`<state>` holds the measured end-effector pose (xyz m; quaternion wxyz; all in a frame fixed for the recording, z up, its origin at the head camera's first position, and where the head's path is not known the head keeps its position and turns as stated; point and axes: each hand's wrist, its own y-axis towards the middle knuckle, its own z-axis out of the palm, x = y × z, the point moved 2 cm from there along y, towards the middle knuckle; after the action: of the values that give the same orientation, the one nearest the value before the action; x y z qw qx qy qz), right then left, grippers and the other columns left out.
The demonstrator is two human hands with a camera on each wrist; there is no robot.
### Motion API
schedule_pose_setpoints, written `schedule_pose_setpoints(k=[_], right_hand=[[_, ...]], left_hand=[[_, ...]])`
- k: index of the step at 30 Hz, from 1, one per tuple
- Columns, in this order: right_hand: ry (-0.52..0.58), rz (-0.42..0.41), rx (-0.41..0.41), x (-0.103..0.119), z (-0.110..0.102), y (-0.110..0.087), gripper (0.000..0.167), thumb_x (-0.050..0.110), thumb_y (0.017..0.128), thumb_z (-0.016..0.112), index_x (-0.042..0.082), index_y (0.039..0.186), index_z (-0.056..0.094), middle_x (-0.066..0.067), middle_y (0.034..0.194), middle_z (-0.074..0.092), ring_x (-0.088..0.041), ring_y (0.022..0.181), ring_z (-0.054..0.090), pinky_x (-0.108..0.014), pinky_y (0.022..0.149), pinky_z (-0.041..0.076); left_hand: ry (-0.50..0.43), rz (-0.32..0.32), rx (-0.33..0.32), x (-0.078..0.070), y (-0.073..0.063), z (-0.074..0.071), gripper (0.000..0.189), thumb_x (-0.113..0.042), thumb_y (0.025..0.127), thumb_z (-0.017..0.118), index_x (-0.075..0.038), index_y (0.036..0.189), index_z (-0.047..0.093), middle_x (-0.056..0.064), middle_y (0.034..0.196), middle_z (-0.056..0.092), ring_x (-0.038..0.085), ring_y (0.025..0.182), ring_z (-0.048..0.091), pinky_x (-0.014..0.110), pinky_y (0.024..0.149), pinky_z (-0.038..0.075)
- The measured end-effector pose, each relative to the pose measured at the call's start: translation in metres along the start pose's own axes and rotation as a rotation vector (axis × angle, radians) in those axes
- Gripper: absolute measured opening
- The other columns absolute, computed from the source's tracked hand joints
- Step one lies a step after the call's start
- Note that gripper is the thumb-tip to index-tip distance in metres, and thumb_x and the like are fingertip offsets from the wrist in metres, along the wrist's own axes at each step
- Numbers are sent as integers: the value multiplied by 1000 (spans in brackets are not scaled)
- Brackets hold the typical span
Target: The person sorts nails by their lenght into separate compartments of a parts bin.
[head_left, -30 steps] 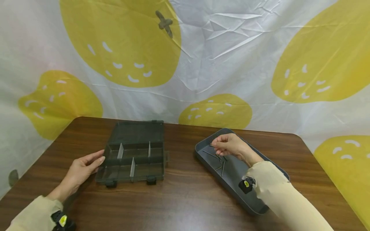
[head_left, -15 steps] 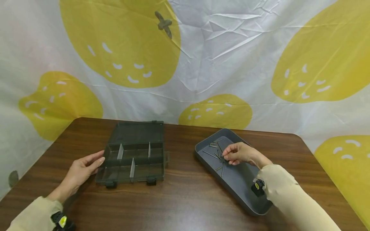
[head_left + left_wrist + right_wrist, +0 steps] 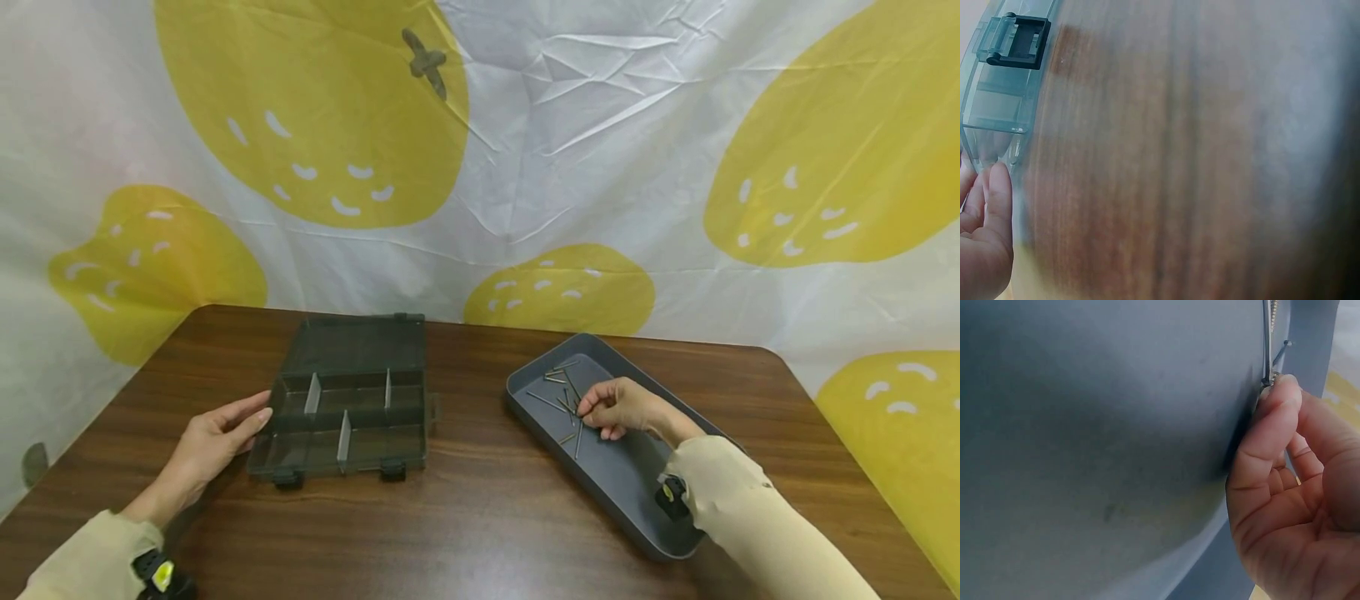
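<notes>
A translucent dark-grey compartment box (image 3: pixel 386 442) stands open on the left of the table, its lid tipped back and white dividers inside. My left hand (image 3: pixel 206 446) holds its left side between thumb and fingers; the left wrist view shows the fingertips at a corner of the box (image 3: pixel 997 94). On the right, my right hand (image 3: pixel 630 408) reaches into a grey tray (image 3: pixel 615 492), thumb and index finger pinching a small screw among loose metal pieces. A threaded end shows at those fingertips in the right wrist view. Long thin nails (image 3: pixel 546 402) and short screws (image 3: pixel 555 380) lie scattered near the hand.
The wooden table (image 3: pixel 465 517) runs between box and tray. Black latches (image 3: pixel 392 469) stick out at the box's front edge. Behind the table hangs a white cloth (image 3: pixel 517 167) with yellow fruit prints.
My right hand has moved back from the tray's far end toward its middle, then slightly lower, fingertips down among the metal pieces. The left hand and box have stayed put.
</notes>
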<state>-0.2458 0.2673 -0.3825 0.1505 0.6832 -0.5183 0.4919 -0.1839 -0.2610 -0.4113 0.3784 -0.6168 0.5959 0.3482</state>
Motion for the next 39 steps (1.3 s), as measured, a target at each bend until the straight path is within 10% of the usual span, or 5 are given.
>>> schedule_pose_setpoints(k=[39], right_hand=[[-161,-148,88,-5,-1,4,9,2,84,68,-4,83,62,3,60,52,-5,50,48,-18,46,41]], left_hand=[[3,-8,-6,2,0,0,65,-45,95,51,-4,143,38,23,142,40,-21,87,47,16,74,52]])
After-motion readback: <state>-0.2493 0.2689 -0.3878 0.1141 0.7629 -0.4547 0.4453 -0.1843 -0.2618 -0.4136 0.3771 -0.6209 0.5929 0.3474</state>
